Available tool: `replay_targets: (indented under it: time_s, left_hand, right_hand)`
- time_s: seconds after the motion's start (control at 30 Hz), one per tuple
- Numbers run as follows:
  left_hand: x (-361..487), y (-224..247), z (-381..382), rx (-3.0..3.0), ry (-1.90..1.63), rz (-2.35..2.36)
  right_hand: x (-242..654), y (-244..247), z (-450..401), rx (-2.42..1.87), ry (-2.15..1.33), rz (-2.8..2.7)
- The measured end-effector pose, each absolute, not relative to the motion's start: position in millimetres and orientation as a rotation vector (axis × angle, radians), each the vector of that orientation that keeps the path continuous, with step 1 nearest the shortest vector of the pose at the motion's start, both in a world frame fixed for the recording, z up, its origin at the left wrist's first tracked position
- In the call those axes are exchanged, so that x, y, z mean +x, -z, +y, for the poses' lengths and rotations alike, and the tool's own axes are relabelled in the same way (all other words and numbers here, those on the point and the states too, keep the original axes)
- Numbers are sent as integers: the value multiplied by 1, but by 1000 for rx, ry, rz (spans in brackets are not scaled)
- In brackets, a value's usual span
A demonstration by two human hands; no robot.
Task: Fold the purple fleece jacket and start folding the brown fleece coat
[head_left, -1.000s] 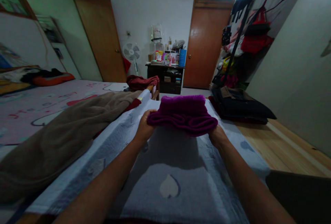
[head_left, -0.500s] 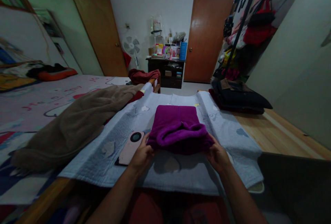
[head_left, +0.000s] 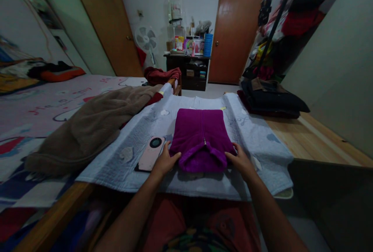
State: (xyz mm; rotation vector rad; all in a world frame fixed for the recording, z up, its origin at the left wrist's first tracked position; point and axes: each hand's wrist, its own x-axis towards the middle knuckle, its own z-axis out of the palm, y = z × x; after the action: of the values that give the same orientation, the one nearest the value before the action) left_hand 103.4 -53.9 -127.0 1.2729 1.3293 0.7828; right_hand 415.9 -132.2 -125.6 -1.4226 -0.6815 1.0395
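Note:
A folded purple zip garment [head_left: 201, 127] lies flat on the light blue quilted cloth [head_left: 186, 186], its fuzzy collar nearest me and the zip pull at the collar. My left hand [head_left: 166, 160] is at the garment's left near corner, thumb on the fabric and fingers at its side. At the right near corner, my right hand [head_left: 239, 159] has its thumb on the edge and its fingers spread outward. A pink phone [head_left: 150, 153] with a round dark camera ring lies just left of my left hand.
A brown blanket [head_left: 96, 127] lies on the bed to the left. Dark folded clothes [head_left: 271, 98] are stacked on the wooden surface [head_left: 294, 139] at right. A dark cabinet [head_left: 186, 77], a fan [head_left: 146, 38] and two doors stand farther back.
The garment's collar end has been lowered and now lies flatter, its zip facing up. Both hands have loosened from gripping the sides, with fingers more spread. The view has tilted down.

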Motion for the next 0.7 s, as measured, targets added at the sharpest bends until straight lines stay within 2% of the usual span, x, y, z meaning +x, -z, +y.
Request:
replay_targets:
  time_s: [0.1, 0.27, 0.33, 0.5, 0.63, 0.7]
  left_hand:
    - [101, 129, -57, 1592, -824, 1395]
    - [111, 111, -55, 2153, -764, 1733]
    - [126, 96, -48, 2351, -791, 1700]
    - [180, 71, -23, 2649, -580, 1236]
    - [200, 89, -12, 2633, -197, 1216]
    - [198, 102, -12, 2609, -113, 1226]
  right_hand:
    - [420, 131, -132, -1500, -951, -816]
    - [420, 119, -125, -1971, -457, -1195]
    - [415, 113, -120, -2052, -376, -1297]
    - [406, 107, -109, -2108, -281, -1450]
    - [414, 113, -107, -2099, -395, -1458]
    - [422, 116, -108, -2063, -436, -1460]
